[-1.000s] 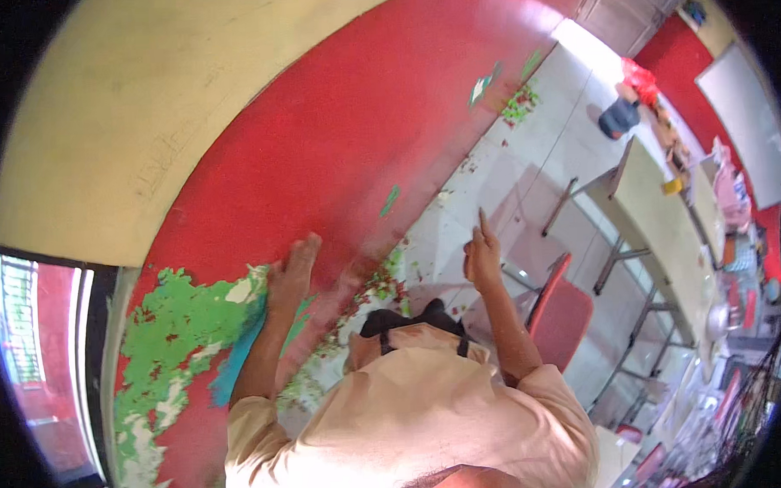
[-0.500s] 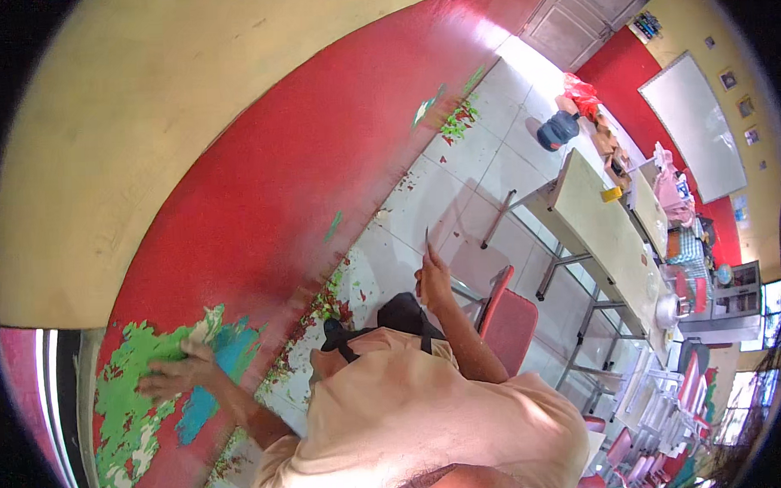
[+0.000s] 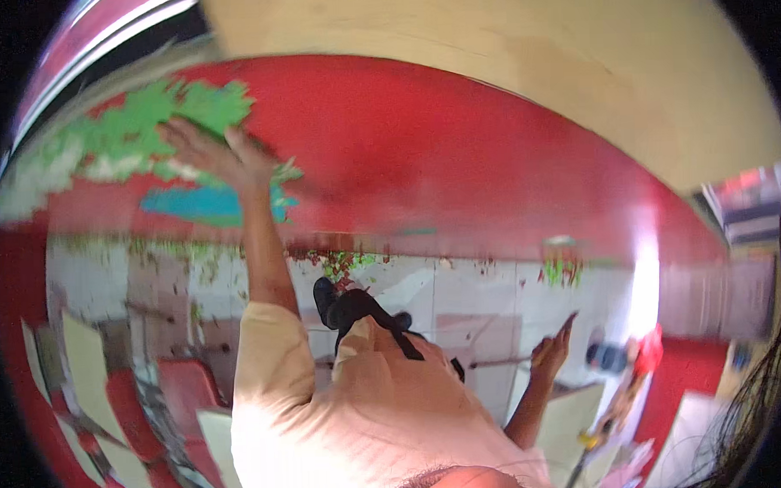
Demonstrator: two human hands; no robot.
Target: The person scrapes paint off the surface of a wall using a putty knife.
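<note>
My left hand (image 3: 220, 160) is stretched up at the red wall (image 3: 422, 148), fingers extended and holding nothing. It is over a patch of bare green (image 3: 137, 124) where the red coat has come off; whether the palm touches is unclear. Just below the hand shows a blue patch (image 3: 204, 203). Out to the right, away from the wall, my right hand (image 3: 549, 355) is closed around a thin, pointed tool (image 3: 570, 322) that looks like a blade. Its handle is hidden in the fingers, and motion blurs the view.
Red and green paint flakes (image 3: 344, 264) litter the white tiled floor (image 3: 469, 284) along the wall's foot. Red chairs (image 3: 189, 389) and pale tables stand at the lower left. Beyond my right hand are a dark water jug (image 3: 607, 357), a red bag (image 3: 648, 349) and another table (image 3: 569, 418).
My view has swung round, so the wall now runs across the top. The left hand stays by the peeled patch, its arm raised higher; the right still grips the thin tool.
</note>
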